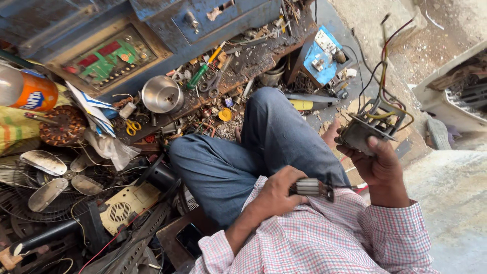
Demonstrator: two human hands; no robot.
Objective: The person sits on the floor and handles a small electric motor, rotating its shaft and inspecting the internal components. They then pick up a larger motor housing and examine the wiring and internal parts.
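My left hand (pixel 278 191) grips a small cylindrical motor rotor (pixel 310 187) with a shaft, held over my checked shirt near my lap. Raised to the right, my right hand (pixel 376 161) holds a grey metal motor housing (pixel 366 130). Red, yellow and black wires (pixel 384 61) rise from the housing. My legs in blue jeans (pixel 243 157) are folded beneath both hands.
Cluttered floor at left: fan blades in a wire guard (pixel 50 177), a copper winding (pixel 65 125), a steel bowl (pixel 162 94), yellow scissors (pixel 133 126), a green screwdriver (pixel 199 75), an orange bottle (pixel 28 91). A blue switch box (pixel 322 56) lies ahead. Concrete at right.
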